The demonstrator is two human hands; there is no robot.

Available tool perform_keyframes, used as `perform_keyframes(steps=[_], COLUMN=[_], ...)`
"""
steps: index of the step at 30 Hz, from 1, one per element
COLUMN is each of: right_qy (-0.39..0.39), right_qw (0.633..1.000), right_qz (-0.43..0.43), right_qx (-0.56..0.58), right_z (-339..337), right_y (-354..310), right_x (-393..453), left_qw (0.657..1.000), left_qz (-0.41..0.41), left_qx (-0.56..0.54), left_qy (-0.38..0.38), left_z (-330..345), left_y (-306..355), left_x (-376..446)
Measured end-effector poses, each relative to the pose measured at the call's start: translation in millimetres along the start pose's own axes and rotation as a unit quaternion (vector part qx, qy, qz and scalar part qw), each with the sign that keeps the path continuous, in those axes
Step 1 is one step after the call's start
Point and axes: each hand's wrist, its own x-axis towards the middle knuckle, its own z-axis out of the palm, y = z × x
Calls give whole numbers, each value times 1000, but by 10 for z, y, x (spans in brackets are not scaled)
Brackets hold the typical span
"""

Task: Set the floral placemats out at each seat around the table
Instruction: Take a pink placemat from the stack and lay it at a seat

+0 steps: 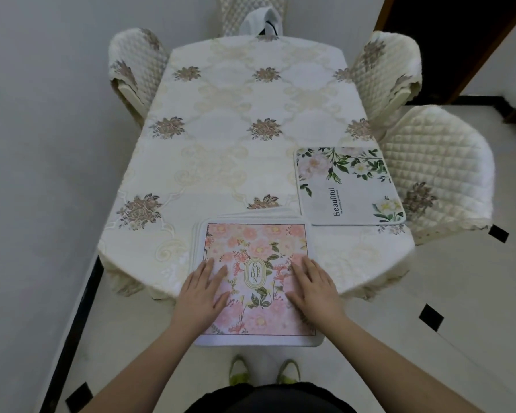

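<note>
A pink floral placemat (258, 242) marked "GARDEN" tops a stack of mats at the table's near end, its near part overhanging the edge. White edges of the mats beneath show at its far and left sides. My left hand (201, 293) lies flat on its left part, fingers spread. My right hand (315, 289) lies flat on its right part. A white placemat (350, 189) with green leaves and the word "Beautiful" lies flat at the near right seat.
The table (221, 120) wears a cream cloth with brown flower motifs. Quilted cream chairs stand at near right (438, 171), far right (385, 73), far left (134, 70) and the far end (251, 10). A wall runs along the left.
</note>
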Motion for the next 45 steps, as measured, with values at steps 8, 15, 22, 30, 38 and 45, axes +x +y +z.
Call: perform_keyframes(steps=[8,15,22,30,38,45], right_qy=[-15,4,59,80,-59,-21], right_qw=[997,984,952,785,816,841], right_qz=[69,113,108,169,149,124], right_qx=[42,141,281,591,556,526], right_z=[-2,-151,-316,-436,-401,-540], right_y=[16,-14,-68,97,120,136], right_x=[-83,-31,-21,-61,-91,-83], left_qw=[993,987,979,877,803,868], left_qz=[-93,-137,-147,-211,-276,-201], left_qx=[-72,-89,-133,-404,-528,-454], left_qy=[-13,5,-47,153,24,-2], left_z=[157,44,-71,-258,-343,-347], left_y=[-97,-103,-5,66,-61,63], left_x=[-151,-67,-84,-84,20,-67])
